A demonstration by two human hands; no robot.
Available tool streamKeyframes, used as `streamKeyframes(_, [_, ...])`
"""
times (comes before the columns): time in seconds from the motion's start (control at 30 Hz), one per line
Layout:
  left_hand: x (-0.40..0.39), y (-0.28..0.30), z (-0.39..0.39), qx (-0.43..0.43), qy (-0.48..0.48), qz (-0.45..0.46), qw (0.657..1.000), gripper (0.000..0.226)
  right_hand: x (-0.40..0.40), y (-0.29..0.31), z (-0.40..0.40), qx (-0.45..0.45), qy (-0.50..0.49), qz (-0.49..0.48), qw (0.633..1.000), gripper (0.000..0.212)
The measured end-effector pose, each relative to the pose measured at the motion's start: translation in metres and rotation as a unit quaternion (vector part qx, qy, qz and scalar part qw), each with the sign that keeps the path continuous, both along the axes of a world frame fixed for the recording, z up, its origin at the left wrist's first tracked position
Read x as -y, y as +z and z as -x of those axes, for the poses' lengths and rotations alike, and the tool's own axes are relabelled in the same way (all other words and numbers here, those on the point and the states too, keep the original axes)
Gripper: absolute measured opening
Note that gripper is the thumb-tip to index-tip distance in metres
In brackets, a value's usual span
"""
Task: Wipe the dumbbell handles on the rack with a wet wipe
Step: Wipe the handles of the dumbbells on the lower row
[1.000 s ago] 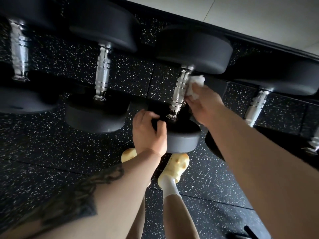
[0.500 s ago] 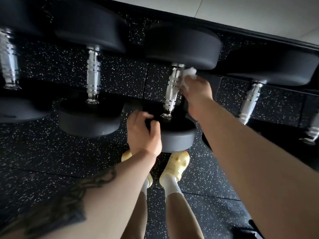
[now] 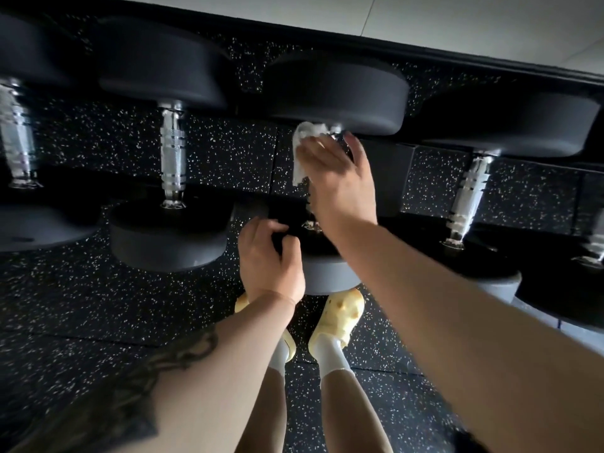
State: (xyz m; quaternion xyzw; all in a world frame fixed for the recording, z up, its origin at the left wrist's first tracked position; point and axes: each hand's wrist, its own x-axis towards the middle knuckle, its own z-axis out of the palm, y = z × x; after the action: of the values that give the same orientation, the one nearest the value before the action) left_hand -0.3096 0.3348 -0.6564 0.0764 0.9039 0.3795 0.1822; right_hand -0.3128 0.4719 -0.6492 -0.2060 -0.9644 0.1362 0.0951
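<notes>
Your one view comes from the camera on your head, tilted steeply down and forward, close over the dumbbell rack [image 3: 389, 178], taking in your forearms, your yellow shoes [image 3: 343, 315] and the speckled floor [image 3: 81, 305].

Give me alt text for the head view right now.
The right hand wraps a white wet wipe around a chrome dumbbell handle, while the left hand grips that dumbbell's near weight head. More dumbbells sit on either side.
</notes>
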Motion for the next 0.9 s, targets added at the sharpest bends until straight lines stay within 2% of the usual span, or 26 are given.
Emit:
streamKeyframes(0.1, [0.000, 0.001, 0.000, 0.010, 0.007, 0.005, 1.000, 0.040, -0.022, -0.009, -0.007, 0.028, 0.104, -0.073, 0.991, 0.042])
streamKeyframes(0.17, [0.000, 0.001, 0.000, 0.005, 0.006, 0.003, 1.000, 0.040, -0.025, -0.007, -0.011, -0.005, 0.112, -0.032, 0.993, 0.040])
streamKeyframes(0.27, [-0.001, 0.001, -0.001, 0.002, 0.004, 0.000, 1.000, 0.043, -0.010, 0.001, -0.029, -0.026, -0.011, 0.092, 0.995, 0.050])
streamKeyframes(0.33, [-0.001, 0.001, -0.002, 0.002, 0.008, -0.002, 1.000, 0.046, 0.005, 0.011, -0.033, -0.013, -0.146, 0.201, 0.969, 0.049])
streamKeyframes(0.37, [-0.001, 0.001, -0.002, 0.003, 0.012, 0.001, 1.000, 0.046, 0.009, 0.015, -0.027, -0.009, -0.223, 0.265, 0.938, 0.038])
streamKeyframes(0.4, [-0.001, 0.001, -0.002, 0.006, 0.015, 0.004, 1.000, 0.045, 0.008, 0.014, -0.016, -0.006, -0.312, 0.342, 0.886, 0.024])
streamKeyframes(0.43, [-0.001, 0.001, -0.002, 0.008, 0.015, 0.005, 1.000, 0.044, 0.000, 0.015, -0.001, -0.012, -0.395, 0.433, 0.810, 0.018])
streamKeyframes(0.47, [-0.001, 0.002, -0.002, 0.007, 0.013, 0.006, 1.000, 0.042, -0.008, 0.017, 0.012, -0.024, -0.446, 0.542, 0.712, 0.024])
streamKeyframes(0.5, [-0.001, 0.002, -0.002, 0.005, 0.010, 0.005, 1.000, 0.041, -0.015, 0.015, 0.021, -0.050, -0.456, 0.642, 0.614, 0.028])
streamKeyframes(0.53, [-0.001, 0.002, -0.002, 0.003, 0.009, 0.004, 1.000, 0.040, -0.023, 0.012, 0.028, -0.071, -0.460, 0.691, 0.553, 0.030])
streamKeyframes(0.57, [-0.001, 0.003, -0.002, 0.004, 0.010, 0.003, 1.000, 0.040, -0.028, 0.010, 0.033, -0.082, -0.458, 0.719, 0.517, 0.031])
streamKeyframes(0.6, [0.000, 0.002, -0.002, 0.007, 0.012, 0.003, 1.000, 0.040, -0.031, 0.008, 0.033, -0.096, -0.453, 0.731, 0.502, 0.031])
streamKeyframes(0.7, [0.000, 0.001, -0.002, 0.005, 0.012, 0.002, 1.000, 0.040, -0.024, 0.002, 0.005, -0.087, -0.435, 0.706, 0.552, 0.019])
streamKeyframes(0.77, [0.000, 0.000, -0.001, 0.003, 0.006, -0.001, 1.000, 0.041, -0.014, 0.005, -0.022, -0.017, -0.421, 0.692, 0.586, 0.013])
streamKeyframes(0.83, [0.000, 0.000, -0.001, -0.001, -0.002, -0.004, 1.000, 0.041, -0.015, 0.003, -0.035, 0.064, -0.384, 0.667, 0.635, 0.008])
streamKeyframes(0.9, [-0.001, 0.001, -0.002, 0.000, 0.000, 0.002, 1.000, 0.039, -0.024, 0.005, -0.024, 0.109, -0.332, 0.656, 0.669, 0.019])
